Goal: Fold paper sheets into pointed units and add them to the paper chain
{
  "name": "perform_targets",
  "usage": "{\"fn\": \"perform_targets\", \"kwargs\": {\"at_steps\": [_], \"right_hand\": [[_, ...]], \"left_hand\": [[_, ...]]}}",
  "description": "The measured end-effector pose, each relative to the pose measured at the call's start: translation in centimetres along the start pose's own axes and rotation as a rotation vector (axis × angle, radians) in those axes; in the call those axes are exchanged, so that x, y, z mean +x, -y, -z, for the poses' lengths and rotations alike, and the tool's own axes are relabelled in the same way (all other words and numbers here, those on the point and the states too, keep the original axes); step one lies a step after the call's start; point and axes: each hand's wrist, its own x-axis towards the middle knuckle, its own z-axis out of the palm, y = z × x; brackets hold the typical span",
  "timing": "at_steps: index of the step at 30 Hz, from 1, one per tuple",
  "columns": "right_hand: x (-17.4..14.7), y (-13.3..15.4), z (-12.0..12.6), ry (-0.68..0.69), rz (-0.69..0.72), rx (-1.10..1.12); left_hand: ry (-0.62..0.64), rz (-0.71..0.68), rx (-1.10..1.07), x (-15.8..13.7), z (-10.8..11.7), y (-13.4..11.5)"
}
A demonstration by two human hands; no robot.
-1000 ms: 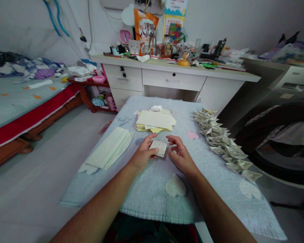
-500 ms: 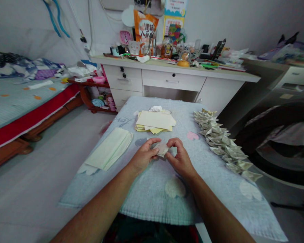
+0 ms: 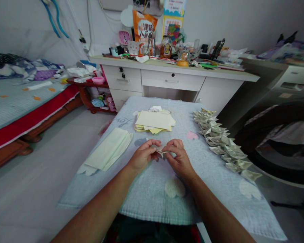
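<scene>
Between my two hands, above the middle of the cloth-covered table (image 3: 147, 199), is a small piece of folded paper (image 3: 162, 152). My left hand (image 3: 145, 154) pinches its left end between thumb and fingers. On the other end, my right hand (image 3: 177, 156) grips with thumb and bent forefinger. The paper's lower edge shows a pointed fold; the fingers cover much of the rest. Beyond the hands lies a stack of cream and yellow paper sheets (image 3: 153, 119). To the left rests a pile of pale green paper (image 3: 108, 148). Rows of folded paper pieces with pointed tips (image 3: 221, 143) line the right side.
A crumpled white tissue (image 3: 155, 108) sits behind the paper stack. A white desk (image 3: 172, 81) crowded with jars, a bag and a pink clock stands past the table. The bed (image 3: 27, 98) is at left, a washing machine (image 3: 281, 135) at right.
The folded paper has tilted between my fingers, so it now shows a narrow edge with a pointed fold instead of its flat face. My right fingers have shifted over it.
</scene>
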Motion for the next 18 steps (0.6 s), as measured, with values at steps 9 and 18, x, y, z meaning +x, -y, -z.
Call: {"fn": "perform_targets", "kwargs": {"at_steps": [9, 18], "right_hand": [[-0.1, -0.3, 0.0, 0.000, -0.061, 0.030], [0.0, -0.2, -0.2, 0.052, -0.070, 0.102]], "left_hand": [[-0.068, -0.371, 0.546, 0.2, 0.6, 0.8], [-0.107, -0.356, 0.602, 0.4, 0.9, 1.6]]}}
